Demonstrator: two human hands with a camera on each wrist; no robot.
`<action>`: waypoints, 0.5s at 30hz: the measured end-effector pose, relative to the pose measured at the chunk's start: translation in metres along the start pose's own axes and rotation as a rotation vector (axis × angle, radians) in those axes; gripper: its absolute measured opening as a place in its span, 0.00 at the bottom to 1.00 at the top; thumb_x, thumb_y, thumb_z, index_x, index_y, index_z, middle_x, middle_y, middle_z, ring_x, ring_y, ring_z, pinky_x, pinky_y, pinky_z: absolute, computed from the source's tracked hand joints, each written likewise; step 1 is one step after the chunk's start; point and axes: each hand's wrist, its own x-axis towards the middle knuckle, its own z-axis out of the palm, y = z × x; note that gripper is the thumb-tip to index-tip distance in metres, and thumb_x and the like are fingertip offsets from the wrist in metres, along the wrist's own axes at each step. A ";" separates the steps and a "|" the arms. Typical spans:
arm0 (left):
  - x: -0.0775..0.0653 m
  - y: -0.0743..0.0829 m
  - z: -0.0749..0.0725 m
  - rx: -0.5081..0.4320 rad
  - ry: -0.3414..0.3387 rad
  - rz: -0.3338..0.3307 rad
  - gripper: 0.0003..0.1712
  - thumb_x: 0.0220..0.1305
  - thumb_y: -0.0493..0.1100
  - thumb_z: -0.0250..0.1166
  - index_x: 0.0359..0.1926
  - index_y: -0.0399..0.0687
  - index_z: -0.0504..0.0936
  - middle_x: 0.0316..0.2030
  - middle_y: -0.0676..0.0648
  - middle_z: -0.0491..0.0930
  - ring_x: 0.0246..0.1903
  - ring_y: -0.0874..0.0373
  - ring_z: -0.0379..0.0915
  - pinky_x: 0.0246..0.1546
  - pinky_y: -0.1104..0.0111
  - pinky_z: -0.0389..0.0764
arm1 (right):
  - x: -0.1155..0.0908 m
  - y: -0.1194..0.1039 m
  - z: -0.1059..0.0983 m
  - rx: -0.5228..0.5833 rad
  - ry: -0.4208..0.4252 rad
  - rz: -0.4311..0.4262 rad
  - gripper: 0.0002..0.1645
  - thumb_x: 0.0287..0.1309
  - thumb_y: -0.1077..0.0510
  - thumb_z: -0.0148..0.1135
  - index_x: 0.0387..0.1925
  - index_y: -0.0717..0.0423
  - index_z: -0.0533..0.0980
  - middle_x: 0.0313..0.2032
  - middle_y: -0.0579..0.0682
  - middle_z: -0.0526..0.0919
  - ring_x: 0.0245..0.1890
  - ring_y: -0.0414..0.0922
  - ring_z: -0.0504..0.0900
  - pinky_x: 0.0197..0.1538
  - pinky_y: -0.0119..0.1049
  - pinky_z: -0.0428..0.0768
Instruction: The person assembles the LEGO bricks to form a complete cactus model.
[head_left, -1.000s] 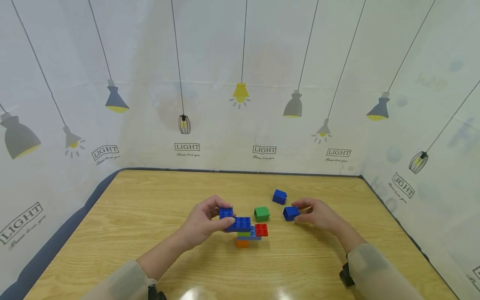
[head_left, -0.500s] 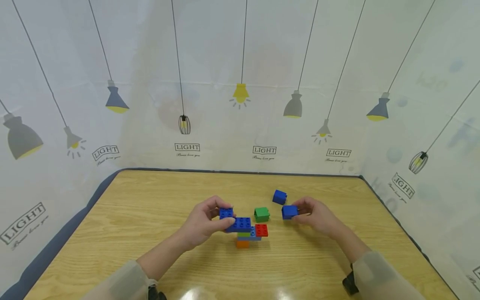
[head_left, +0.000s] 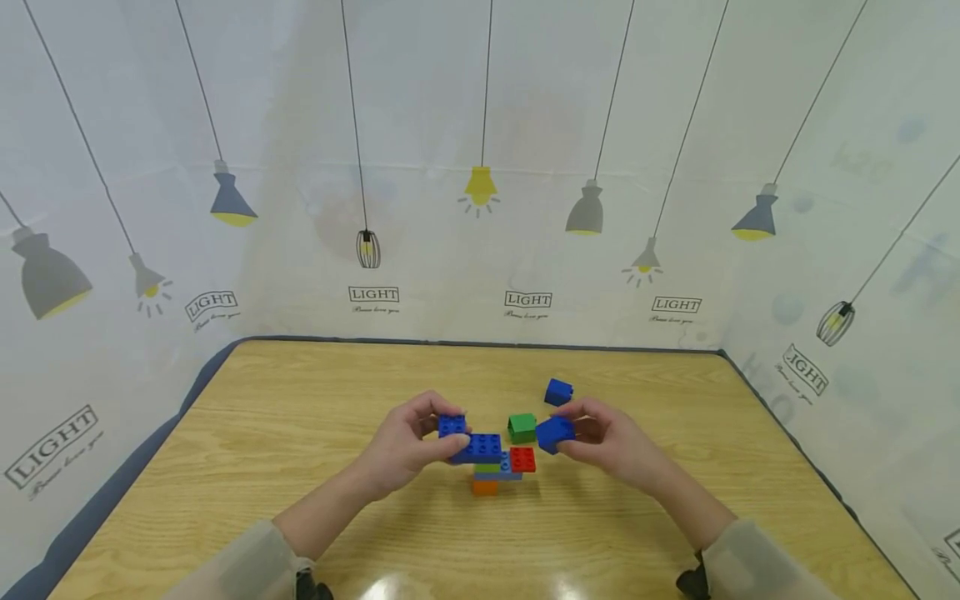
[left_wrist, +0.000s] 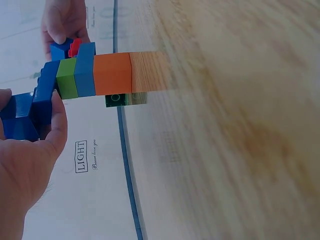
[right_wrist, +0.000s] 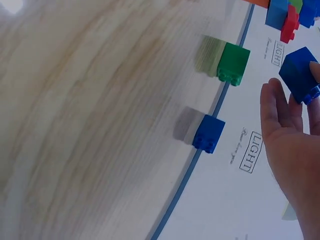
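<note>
A stack of toy building blocks stands on the table at centre. An orange block (left_wrist: 112, 74) is its base, with a light blue block (left_wrist: 86, 70), a lime green block (left_wrist: 66, 79) and a red block (head_left: 522, 459) above. Dark blue blocks (head_left: 483, 448) form the top and jut out to the left. My left hand (head_left: 405, 450) grips that blue end between thumb and fingers. To the stack's right, my right hand (head_left: 618, 442) pinches a loose blue block (right_wrist: 300, 75), tilted and raised off the table, close to the red block.
A green block (head_left: 522, 428) lies on its side just behind the stack. Farther back lies another blue block (head_left: 558, 392), also on its side. The wooden table (head_left: 300, 383) meets a printed curtain (head_left: 435, 250) along its back and sides.
My right hand has lifted the blue block off the table, carried it left toward the stack and tilted it. My left hand and the stack stay in place.
</note>
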 end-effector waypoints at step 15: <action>-0.001 0.002 0.001 -0.009 -0.002 0.005 0.18 0.75 0.38 0.72 0.59 0.34 0.79 0.52 0.44 0.82 0.49 0.51 0.81 0.45 0.64 0.92 | 0.003 -0.009 0.015 -0.062 -0.064 -0.098 0.28 0.73 0.59 0.72 0.70 0.62 0.77 0.61 0.63 0.83 0.55 0.55 0.86 0.54 0.34 0.89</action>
